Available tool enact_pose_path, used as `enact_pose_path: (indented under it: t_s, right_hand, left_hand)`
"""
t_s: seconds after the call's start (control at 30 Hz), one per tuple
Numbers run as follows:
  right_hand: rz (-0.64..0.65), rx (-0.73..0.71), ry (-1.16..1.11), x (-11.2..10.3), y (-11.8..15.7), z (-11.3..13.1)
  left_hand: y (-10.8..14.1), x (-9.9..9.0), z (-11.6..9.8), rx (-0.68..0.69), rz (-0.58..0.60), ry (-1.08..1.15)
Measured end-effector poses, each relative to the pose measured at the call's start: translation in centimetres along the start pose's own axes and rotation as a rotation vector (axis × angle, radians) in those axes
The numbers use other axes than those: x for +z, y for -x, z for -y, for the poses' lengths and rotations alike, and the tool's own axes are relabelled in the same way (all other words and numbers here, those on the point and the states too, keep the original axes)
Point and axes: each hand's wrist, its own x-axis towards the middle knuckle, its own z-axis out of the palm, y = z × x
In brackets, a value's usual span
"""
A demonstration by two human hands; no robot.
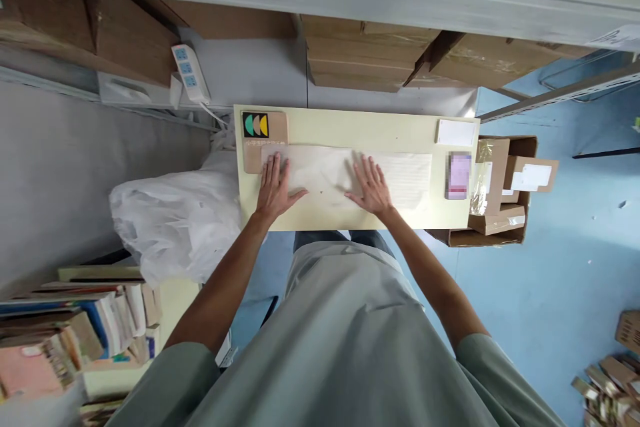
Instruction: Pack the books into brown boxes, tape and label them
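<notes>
"On the desk (410, 130), how do the hands lie?"

"Palms down and apart, both opened out. Put the clock's centre at the middle of the paper (323, 177): the left hand (274, 192) lies flat at nine, on the paper's left end, and the right hand (373, 190) at three, its fingers spread on the sheet."

"And the paper?"

"It stretches sideways between nine and three, its left end over a corner of the brown notebook (253, 157), which sits toward ten. Faint lines show on its right part."

"Anything else around?"

"A white plastic bag (175, 213) near nine, left of the desk; a phone (459, 175) at three, its screen blurred; past it, a box (487, 239) filled with smaller boxes (495, 177). Farther off, a power strip (193, 77) at ten and cardboard boxes (367, 57) at twelve."
</notes>
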Motion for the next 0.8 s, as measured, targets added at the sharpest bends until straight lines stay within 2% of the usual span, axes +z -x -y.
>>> enact_pose_path:
  t_s: [0.1, 0.17, 0.3, 0.47, 0.6, 0.7, 0.8]
  right_hand:
    - [0.018, -0.081, 0.014, 2.4, -3.6, 5.2]
    - [0.025, -0.09, 0.038, 3.7, -5.0, 6.9]
    - [0.033, -0.088, 0.056, 4.6, -5.1, 6.3]
    - [0.082, -0.066, 0.038, 3.1, -3.7, 4.2]
    - [0.11, -0.055, 0.017, 2.2, -3.6, 4.8]
    - [0.089, -0.028, 0.009, 2.1, -4.1, 6.7]
    - [0.063, -0.039, 0.015, 2.5, -4.6, 8.8]
  left_hand:
    - [0.0, 0.3, 1.1, -0.002, -0.002, 0.003]
    - [-0.1, 0.4, 1.7, -0.014, -0.006, 0.01]
    - [-0.1, -0.1, 3.6, -0.016, 0.026, 0.017]
    - [0.6, -1.1, 5.2, 0.019, 0.057, 0.007]
    - [0.7, -2.3, 5.3, 0.037, 0.054, 0.042]
    - [-0.3, -3.7, 5.8, -0.09, -0.05, 0.08]
    - [-2.8, -5.4, 6.4, -0.269, -0.174, 0.121]
